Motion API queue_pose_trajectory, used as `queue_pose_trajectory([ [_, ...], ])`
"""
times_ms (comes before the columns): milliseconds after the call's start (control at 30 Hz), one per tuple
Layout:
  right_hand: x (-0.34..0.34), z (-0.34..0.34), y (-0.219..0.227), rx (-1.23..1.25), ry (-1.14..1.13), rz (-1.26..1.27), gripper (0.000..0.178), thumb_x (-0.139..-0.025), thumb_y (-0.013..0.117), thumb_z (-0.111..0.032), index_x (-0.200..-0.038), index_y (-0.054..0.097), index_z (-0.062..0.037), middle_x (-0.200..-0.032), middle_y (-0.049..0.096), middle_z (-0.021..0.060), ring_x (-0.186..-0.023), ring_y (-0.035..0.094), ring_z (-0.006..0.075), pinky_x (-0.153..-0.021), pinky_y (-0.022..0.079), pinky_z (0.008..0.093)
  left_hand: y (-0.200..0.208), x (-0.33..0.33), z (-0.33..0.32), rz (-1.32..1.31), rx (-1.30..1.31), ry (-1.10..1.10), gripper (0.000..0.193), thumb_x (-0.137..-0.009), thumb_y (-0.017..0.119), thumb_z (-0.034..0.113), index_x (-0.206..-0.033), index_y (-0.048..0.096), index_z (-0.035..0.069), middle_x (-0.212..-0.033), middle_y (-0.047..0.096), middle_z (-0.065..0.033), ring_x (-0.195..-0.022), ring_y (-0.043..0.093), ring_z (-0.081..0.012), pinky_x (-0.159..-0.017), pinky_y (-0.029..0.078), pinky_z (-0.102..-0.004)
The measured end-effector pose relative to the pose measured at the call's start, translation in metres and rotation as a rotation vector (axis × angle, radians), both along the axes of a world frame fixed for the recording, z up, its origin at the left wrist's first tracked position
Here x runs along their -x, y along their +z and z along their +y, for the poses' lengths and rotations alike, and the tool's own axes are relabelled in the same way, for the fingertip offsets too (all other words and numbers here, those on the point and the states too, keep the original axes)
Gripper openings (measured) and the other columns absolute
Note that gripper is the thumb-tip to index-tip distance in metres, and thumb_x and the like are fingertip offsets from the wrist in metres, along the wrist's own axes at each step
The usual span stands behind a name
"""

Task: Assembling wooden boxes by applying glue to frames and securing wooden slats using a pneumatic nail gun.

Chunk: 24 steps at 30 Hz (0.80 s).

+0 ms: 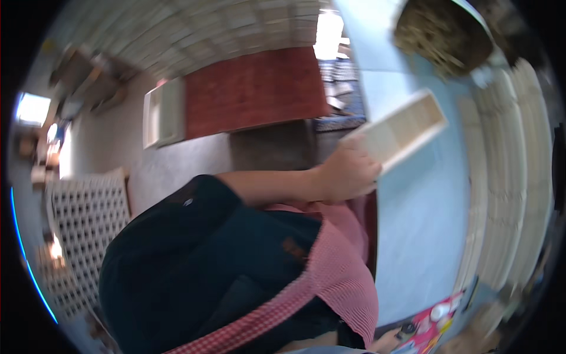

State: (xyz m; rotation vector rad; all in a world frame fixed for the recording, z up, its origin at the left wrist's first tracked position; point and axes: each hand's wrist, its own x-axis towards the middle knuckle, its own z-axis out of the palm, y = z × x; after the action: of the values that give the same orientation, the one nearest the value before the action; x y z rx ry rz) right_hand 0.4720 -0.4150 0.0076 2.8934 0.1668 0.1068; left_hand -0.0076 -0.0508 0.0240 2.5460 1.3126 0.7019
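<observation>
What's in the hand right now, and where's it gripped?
One hand, which side unclear, holds a pale wooden tray by its near end.

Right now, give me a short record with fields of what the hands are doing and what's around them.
visible hand: grips one end of a pale wooden tray with dividers
which hand: cannot tell
other hand: not in view
tray position: tilted, over the light blue table
clothing: dark top, red checked apron
nearby: red board, white lattice panel
</observation>
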Motion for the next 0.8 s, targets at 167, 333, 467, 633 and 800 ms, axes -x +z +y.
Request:
queue_pose_trajectory([
  [167, -0.033, 0.096, -0.035, -0.038, 0.307, 0.030, 0.054, -0.093, 0.067, -0.034, -0.131, 0.056, 0.0029, -0.117, 0.066, 0.0263, -0.096, 0.065, 0.0469, -0.087, 0.053, 0.0505, -0.028, 0.059, -0.006, 0.013, -0.162, 0.144, 0.012, -0.084, 0.067, 0.024, -0.087, 0.063, 0.013, -0.077, 0.063, -0.0055, -0.079, 0.059, -0.0230, -0.102, 0.037, -0.0452],
  [333, 0.003, 0.147, -0.030, -0.123, 0.433, -0.015, 0.053, -0.092, 0.067, -0.032, -0.131, 0.056, 0.0024, -0.114, 0.066, 0.0265, -0.094, 0.065, 0.0462, -0.086, 0.052, 0.0515, -0.061, 0.166, -0.074, 0.048, -0.032, 0.586, 0.011, -0.086, 0.065, 0.024, -0.084, 0.066, 0.013, -0.088, 0.067, -0.0063, -0.090, 0.060, -0.0231, -0.105, 0.036, -0.0478],
  [467, 0.010, 0.143, -0.022, -0.183, 0.496, -0.053, 0.052, -0.092, 0.067, -0.031, -0.131, 0.056, 0.0021, -0.112, 0.066, 0.0267, -0.093, 0.065, 0.0457, -0.086, 0.052, 0.0522, -0.153, 0.260, -0.104, 0.243, -0.065, 1.074, 0.023, -0.085, 0.062, 0.028, -0.092, 0.069, 0.007, -0.093, 0.068, -0.0110, -0.090, 0.062, -0.0323, -0.104, 0.036, -0.0511],
  [633, 0.002, 0.121, -0.002, -0.254, 0.541, -0.126, 0.050, -0.091, 0.067, -0.028, -0.130, 0.057, 0.0016, -0.110, 0.067, 0.0269, -0.091, 0.065, 0.0450, -0.085, 0.051, 0.0531, -0.230, 0.355, -0.114, 0.298, 0.166, 1.400, 0.023, -0.087, 0.062, 0.026, -0.091, 0.068, 0.004, -0.092, 0.070, -0.0145, -0.086, 0.063, -0.0364, -0.105, 0.033, -0.0480],
  [800, 0.016, 0.107, 0.017, -0.320, 0.551, -0.197, 0.049, -0.091, 0.067, -0.026, -0.130, 0.057, 0.0011, -0.107, 0.067, 0.0271, -0.089, 0.064, 0.0443, -0.085, 0.050, 0.0540, -0.239, 0.385, -0.105, 0.296, 0.190, 1.470, 0.024, -0.090, 0.060, 0.028, -0.087, 0.067, 0.005, -0.091, 0.070, -0.0157, -0.086, 0.063, -0.0369, -0.104, 0.033, -0.0473],
])
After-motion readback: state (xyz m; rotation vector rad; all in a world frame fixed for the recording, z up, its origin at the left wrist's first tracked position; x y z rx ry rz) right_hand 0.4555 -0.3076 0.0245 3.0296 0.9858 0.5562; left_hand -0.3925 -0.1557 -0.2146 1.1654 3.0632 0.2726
